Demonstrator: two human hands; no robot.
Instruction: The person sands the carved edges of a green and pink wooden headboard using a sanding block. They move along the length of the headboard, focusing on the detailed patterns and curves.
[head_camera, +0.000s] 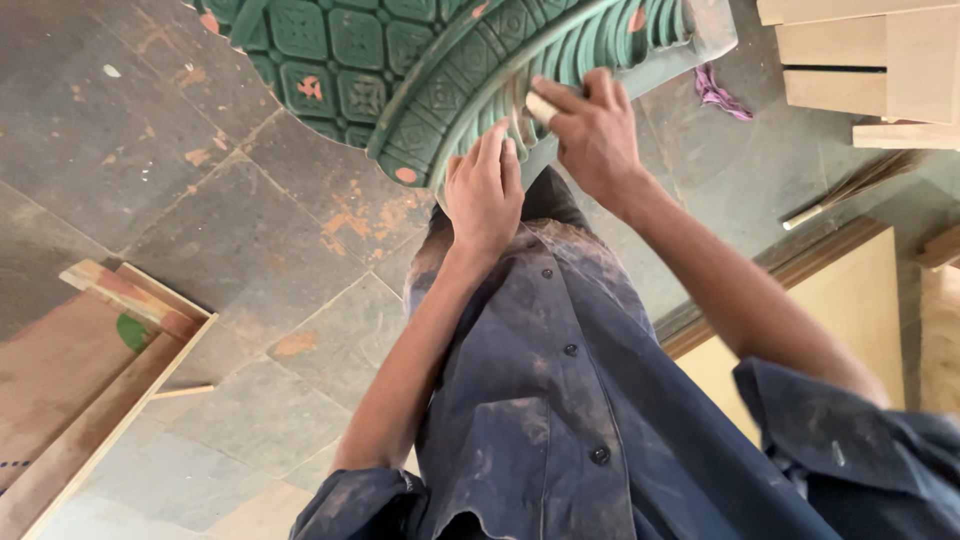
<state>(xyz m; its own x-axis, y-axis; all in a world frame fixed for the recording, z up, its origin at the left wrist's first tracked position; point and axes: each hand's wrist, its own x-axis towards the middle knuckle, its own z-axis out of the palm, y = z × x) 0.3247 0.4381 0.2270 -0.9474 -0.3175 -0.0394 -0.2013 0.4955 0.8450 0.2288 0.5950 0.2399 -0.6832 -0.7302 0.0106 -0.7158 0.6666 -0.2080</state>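
A green carved wooden panel (390, 60) with square relief patterns and a curved fluted border fills the top middle; orange-pink patches dot it. My left hand (484, 190) lies flat with fingers apart on the panel's lower curved edge. My right hand (592, 128) is closed on a small pale piece, apparently folded sandpaper (541, 107), pressed against the fluted border. Below the hands hangs my dusty dark blue buttoned shirt (560, 400).
Grey stone floor tiles (150, 150) with orange stains spread to the left. Wooden boards and a frame (90, 380) lie at the lower left. Pale wooden pieces (860, 70) are stacked at the top right, a purple rag (720, 95) beside them, a yellowish board (840, 320) at right.
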